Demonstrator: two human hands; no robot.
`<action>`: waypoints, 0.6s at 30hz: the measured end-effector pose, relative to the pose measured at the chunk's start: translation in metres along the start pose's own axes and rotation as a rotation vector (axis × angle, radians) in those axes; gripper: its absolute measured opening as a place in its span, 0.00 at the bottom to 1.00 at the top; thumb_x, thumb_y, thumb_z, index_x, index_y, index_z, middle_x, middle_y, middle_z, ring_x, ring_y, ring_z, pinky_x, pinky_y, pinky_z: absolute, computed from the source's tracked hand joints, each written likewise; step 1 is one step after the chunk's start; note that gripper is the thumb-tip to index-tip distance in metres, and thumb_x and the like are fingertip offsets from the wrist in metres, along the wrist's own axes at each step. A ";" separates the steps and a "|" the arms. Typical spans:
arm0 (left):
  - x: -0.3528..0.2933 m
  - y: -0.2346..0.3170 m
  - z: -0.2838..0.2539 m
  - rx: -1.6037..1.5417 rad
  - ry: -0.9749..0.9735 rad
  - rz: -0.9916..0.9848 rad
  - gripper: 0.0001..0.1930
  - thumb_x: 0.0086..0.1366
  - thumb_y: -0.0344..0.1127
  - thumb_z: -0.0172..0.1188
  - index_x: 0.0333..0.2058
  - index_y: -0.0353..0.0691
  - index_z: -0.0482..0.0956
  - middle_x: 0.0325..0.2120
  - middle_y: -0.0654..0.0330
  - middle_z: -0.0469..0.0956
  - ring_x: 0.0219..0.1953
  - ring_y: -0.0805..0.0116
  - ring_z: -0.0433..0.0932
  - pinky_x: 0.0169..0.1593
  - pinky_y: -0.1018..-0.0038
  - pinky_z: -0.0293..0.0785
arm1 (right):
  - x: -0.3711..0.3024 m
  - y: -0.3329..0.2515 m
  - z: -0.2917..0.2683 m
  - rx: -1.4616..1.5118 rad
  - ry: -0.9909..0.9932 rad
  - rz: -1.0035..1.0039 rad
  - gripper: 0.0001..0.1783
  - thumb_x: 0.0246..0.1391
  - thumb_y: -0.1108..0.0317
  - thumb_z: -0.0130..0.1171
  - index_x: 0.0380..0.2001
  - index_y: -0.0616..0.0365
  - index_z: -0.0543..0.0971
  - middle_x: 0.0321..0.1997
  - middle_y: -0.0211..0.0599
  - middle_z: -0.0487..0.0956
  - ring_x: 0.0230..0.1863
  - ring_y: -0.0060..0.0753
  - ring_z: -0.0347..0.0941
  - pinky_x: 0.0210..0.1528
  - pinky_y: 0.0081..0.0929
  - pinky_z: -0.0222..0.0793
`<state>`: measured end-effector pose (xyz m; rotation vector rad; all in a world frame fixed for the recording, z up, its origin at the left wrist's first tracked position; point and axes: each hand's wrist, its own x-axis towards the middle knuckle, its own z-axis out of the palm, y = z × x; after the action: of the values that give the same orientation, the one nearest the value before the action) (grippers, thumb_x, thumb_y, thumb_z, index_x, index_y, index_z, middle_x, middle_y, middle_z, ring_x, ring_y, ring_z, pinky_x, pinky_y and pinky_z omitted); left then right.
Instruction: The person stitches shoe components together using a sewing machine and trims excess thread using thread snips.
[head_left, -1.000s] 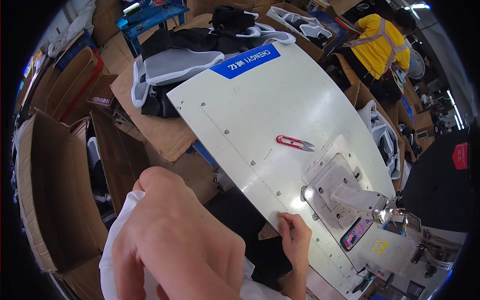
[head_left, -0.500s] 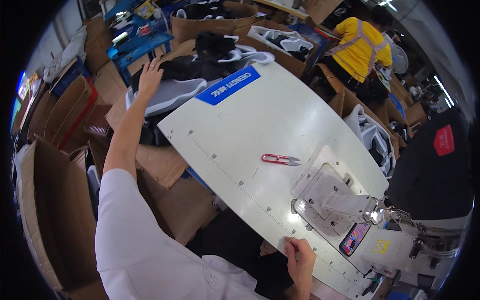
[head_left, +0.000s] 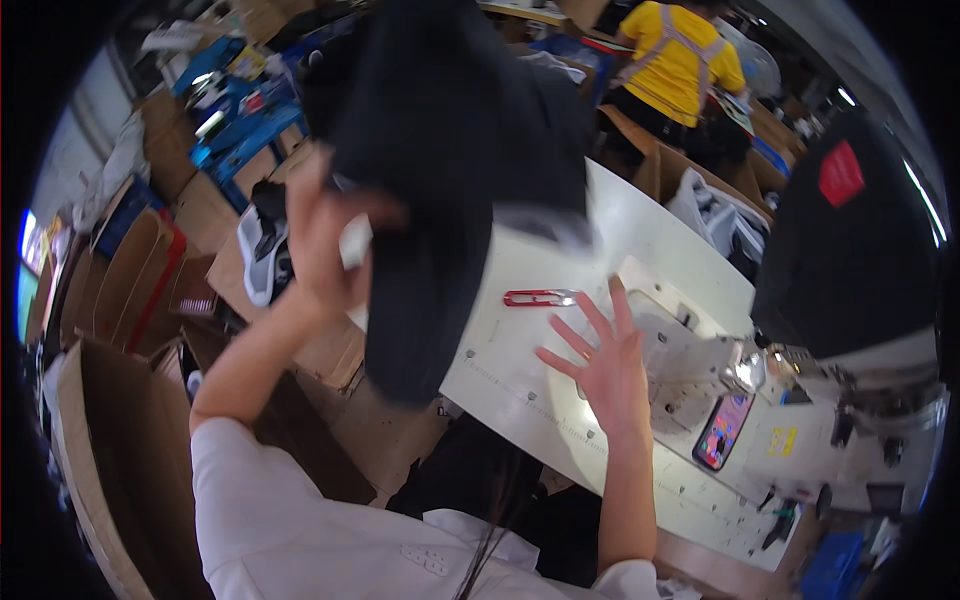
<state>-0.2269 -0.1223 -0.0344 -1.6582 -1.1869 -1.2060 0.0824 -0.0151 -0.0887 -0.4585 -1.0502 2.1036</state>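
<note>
My left hand (head_left: 325, 245) is closed on a large black fabric piece (head_left: 440, 180) with some white on it, held up over the left part of the white machine table (head_left: 520, 365). Motion blurs the cloth, so its exact kind is unclear; it hides much of the table's far end. My right hand (head_left: 612, 375) hovers over the table with its fingers spread and nothing in it. Just beyond those fingertips lie red-handled thread snips (head_left: 538, 298). To the right of that hand stands the sewing machine (head_left: 725, 365), lit near its needle area.
A phone (head_left: 722, 432) lies beside the machine. Black-and-white shoe uppers (head_left: 262, 250) rest in a carton on the left, and others fill a lined box (head_left: 715, 215) behind the table. An open cardboard box (head_left: 120, 470) stands near left. A person in a yellow shirt (head_left: 680, 65) works farther back.
My left hand has taken the black piece from the pile at the table's far left and lifted it nearer. My right hand has risen from the near edge, its fingers spreading.
</note>
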 end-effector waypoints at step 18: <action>-0.008 0.115 0.033 -0.566 0.365 -0.823 0.25 0.74 0.46 0.44 0.60 0.30 0.64 0.58 0.44 0.69 0.58 0.51 0.73 0.55 0.63 0.74 | -0.056 -0.027 -0.011 0.681 0.463 -0.365 0.13 0.63 0.79 0.54 0.49 0.62 0.66 0.53 0.54 0.73 0.59 0.40 0.74 0.63 0.24 0.75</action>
<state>-0.1088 -0.1269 -0.0571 -1.2100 -1.4093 -2.4196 0.1385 -0.0397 -0.0735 -0.3481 -0.1114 1.7609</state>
